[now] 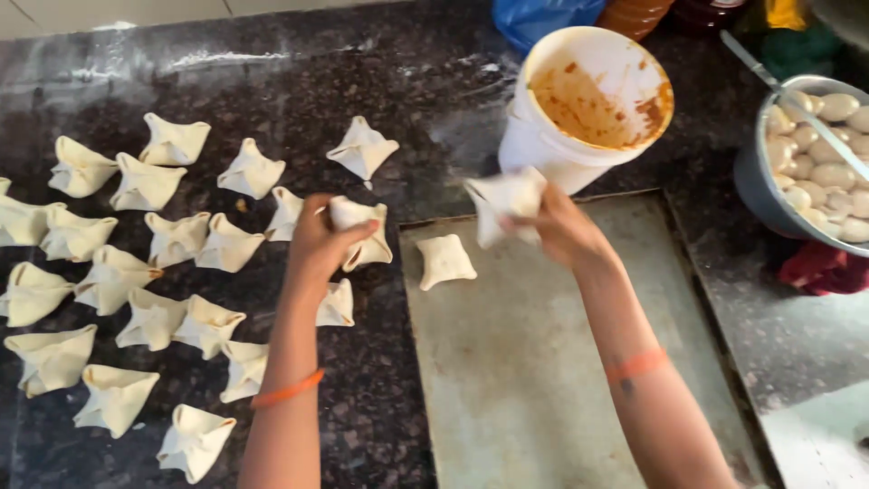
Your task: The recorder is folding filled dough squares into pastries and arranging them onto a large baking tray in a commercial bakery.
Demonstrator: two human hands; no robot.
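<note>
counter [380,81]: dark speckled stone, polished, dusted with flour
tray [543,380]: dull grey metal, matt, worn
parcels [252,170]: pale soft dough, matt
bucket [552,145]: white plastic, smeared orange inside
bowl [756,186]: grey metal, holds smooth dough balls

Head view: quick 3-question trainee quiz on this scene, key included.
1. True or false: the metal tray holds exactly one dough parcel.
2. What does the left hand hold?
3. Where does the white bucket stand? A) on the tray B) just beyond the tray's far edge C) left of the parcels on the counter

Key: 1 true. 2 a folded dough parcel. 3 B.
</note>
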